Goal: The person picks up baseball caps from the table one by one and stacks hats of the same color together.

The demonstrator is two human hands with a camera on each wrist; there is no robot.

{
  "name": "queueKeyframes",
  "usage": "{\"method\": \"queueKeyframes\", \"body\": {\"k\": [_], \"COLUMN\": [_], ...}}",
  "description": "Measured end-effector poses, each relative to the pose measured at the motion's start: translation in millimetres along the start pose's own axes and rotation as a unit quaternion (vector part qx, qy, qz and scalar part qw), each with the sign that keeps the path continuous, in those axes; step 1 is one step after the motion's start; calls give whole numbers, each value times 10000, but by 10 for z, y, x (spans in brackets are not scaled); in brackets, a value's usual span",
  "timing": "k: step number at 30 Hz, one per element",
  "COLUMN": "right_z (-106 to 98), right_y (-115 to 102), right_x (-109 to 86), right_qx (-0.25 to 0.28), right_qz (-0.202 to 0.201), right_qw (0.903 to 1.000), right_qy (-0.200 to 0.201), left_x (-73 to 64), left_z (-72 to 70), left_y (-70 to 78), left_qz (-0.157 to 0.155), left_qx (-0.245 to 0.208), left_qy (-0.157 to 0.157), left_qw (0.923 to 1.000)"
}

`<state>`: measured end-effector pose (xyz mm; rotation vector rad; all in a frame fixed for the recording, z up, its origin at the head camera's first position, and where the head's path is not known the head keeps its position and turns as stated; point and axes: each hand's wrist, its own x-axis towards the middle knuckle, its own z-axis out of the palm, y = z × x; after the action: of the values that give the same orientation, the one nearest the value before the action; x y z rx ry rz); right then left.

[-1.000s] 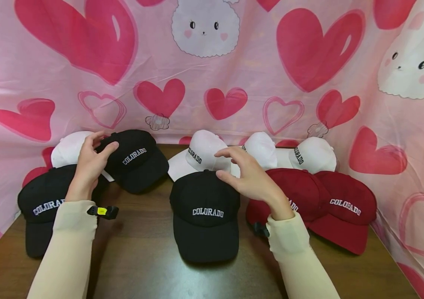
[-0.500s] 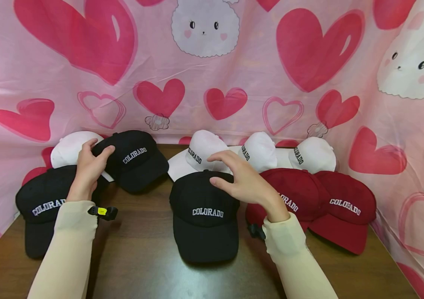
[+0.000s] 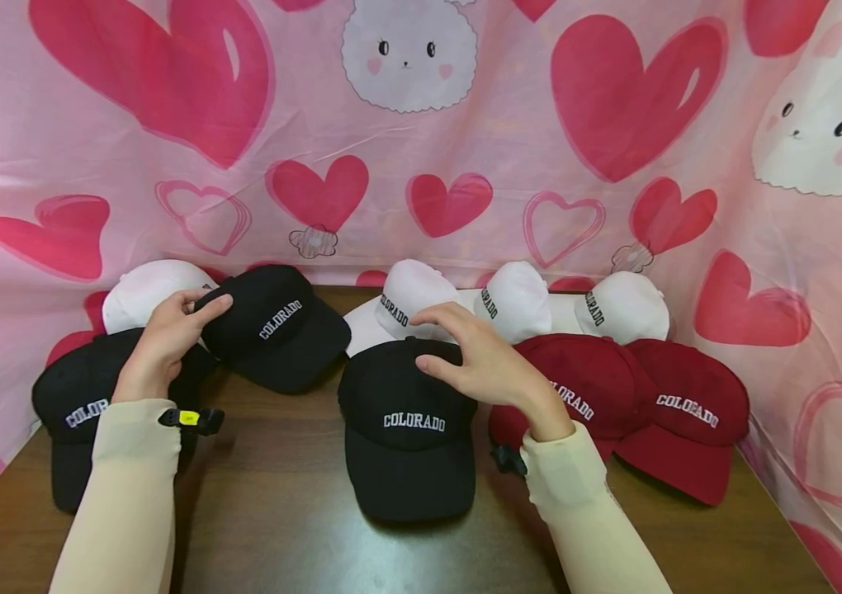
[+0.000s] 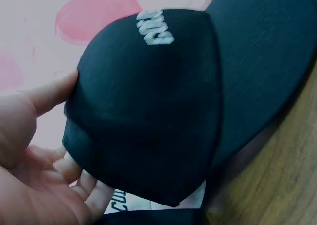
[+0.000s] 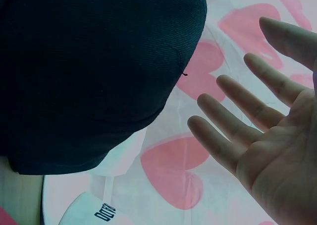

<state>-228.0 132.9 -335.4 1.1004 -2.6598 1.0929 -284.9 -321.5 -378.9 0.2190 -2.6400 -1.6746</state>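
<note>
My left hand point(image 3: 161, 342) pinches the back of a black baseball cap point(image 3: 261, 326) lettered COLORADO. In the left wrist view its thumb lies along one side of that cap point(image 4: 138, 96), with the other fingers at the lower edge. The brim points right and meets the brim of a white cap point(image 3: 417, 297). My right hand point(image 3: 491, 371) hovers, fingers spread, at the upper right of a second black cap point(image 3: 408, 396) in the middle of the table. The right wrist view shows nothing in that hand point(image 5: 277, 140), apart from the dark cap point(image 5: 99, 76).
A third black cap point(image 3: 75, 445) lies at the left, partly behind my left arm, with a white cap point(image 3: 146, 293) behind it. Two more white caps, one in the middle point(image 3: 516, 301) and one further right point(image 3: 623, 307), stand at the back. Two overlapping red caps point(image 3: 688, 404) lie right.
The black cap in my left hand has shifted right and slightly nearer, turning a little. The white cap by its brim has moved slightly right. My right hand first drifted left, then stayed.
</note>
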Motion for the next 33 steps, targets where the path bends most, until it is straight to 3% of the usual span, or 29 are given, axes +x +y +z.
{"method": "queueKeyframes", "body": {"k": [5, 14, 17, 24, 33], "right_z": [2, 4, -5, -23, -33], "right_y": [5, 9, 7, 15, 36], "right_x": [-5, 2, -2, -6, -8], "right_qx": [-17, -25, -23, -56, -72], "right_qz": [62, 80, 89, 112, 106], "right_qw": [10000, 9999, 9999, 9999, 9999], "right_qy": [-16, -57, -52, -22, 64], "left_x": [-2, -66, -106, -239, -410], "left_z": [-9, 8, 32, 96, 112], "left_y": [24, 162, 244, 441, 666], "left_qz": [170, 654, 918, 1423, 1772], "left_qx": [-212, -855, -1267, -2264, -2385], "left_qy": [-333, -416, -392, -234, -165], "left_qw": [9991, 9933, 9869, 9633, 9547]}}
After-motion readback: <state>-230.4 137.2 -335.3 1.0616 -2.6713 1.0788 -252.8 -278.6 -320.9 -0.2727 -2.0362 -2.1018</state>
